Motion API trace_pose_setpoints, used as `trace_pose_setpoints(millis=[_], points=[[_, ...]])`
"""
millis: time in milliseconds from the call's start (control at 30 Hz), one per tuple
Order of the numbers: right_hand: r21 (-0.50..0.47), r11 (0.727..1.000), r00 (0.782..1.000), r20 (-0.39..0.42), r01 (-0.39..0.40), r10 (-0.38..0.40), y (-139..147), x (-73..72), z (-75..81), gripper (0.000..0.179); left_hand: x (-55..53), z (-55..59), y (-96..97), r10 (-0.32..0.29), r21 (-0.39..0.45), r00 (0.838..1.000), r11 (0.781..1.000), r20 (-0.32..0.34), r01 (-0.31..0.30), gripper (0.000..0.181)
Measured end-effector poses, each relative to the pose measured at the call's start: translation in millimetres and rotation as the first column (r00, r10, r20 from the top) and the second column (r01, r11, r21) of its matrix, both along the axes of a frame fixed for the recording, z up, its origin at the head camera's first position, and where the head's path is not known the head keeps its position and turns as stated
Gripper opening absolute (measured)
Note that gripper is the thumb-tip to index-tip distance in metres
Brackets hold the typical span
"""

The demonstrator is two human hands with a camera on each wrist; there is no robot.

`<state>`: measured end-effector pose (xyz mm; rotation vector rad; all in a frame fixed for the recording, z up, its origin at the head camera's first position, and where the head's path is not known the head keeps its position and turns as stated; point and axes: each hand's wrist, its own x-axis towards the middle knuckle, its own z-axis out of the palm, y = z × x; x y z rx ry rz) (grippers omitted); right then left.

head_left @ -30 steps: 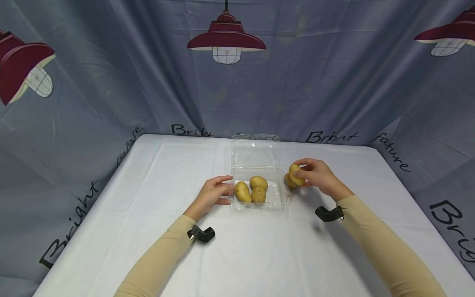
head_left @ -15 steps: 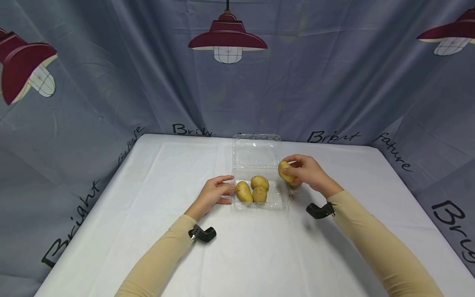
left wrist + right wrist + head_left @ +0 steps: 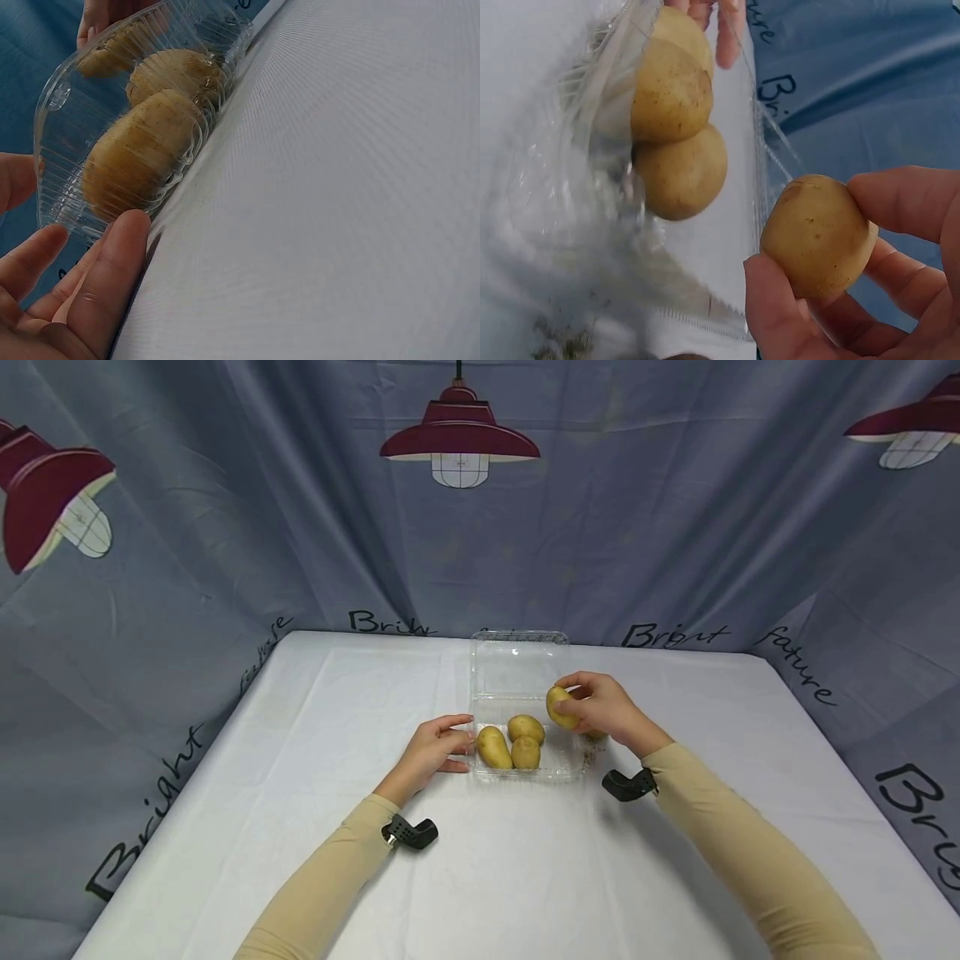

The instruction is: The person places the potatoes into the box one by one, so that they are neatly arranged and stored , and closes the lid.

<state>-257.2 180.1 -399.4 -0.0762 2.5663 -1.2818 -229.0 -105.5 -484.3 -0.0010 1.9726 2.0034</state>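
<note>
A clear plastic clamshell container (image 3: 555, 768) stands on the table with its lid (image 3: 519, 664) raised at the back. Three potatoes (image 3: 493, 747) lie in its left part. My right hand (image 3: 609, 710) pinches another potato (image 3: 562, 707) between thumb and fingers, over the right side of the container; the right wrist view shows this held potato (image 3: 817, 236) close up. My left hand (image 3: 427, 750) rests at the container's left wall, fingers spread and relaxed. In the left wrist view, fingertips (image 3: 127, 232) touch or nearly touch the clear wall.
One more potato (image 3: 596, 734) sits on the table just right of the container, mostly hidden behind my right hand. Brown crumbs of dirt (image 3: 590, 754) lie beside it. A white cloth (image 3: 495, 868) covers the table, and a blue-grey curtain (image 3: 600, 527) hangs around it.
My right hand has moved left with the potato, from beside the container to over its right side. My left hand and the three potatoes inside have stayed put.
</note>
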Motion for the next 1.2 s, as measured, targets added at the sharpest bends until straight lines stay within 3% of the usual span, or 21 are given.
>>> trace_pose_setpoints(millis=[367, 867, 1200], points=[[0.068, 0.995, 0.995, -0.055, -0.074, 0.077, -26, -0.9, -1.7, 0.041, 0.1, 0.2, -0.5, 0.000, 0.000, 1.000, 1.000, -0.001, 0.000, 0.049], [0.150, 0.985, 0.996, -0.024, -0.084, 0.088, -29, 7.9, -7.9, 0.040, -1.1, 0.6, 0.6, -0.010, -0.009, 1.000, 1.000, 0.001, 0.010, 0.048], [0.203, 0.973, 0.994, -0.003, -0.107, 0.110, -27, 10.4, -3.3, 0.038, -2.0, -2.0, 0.9, -0.003, -0.005, 1.000, 1.000, 0.008, 0.003, 0.048]])
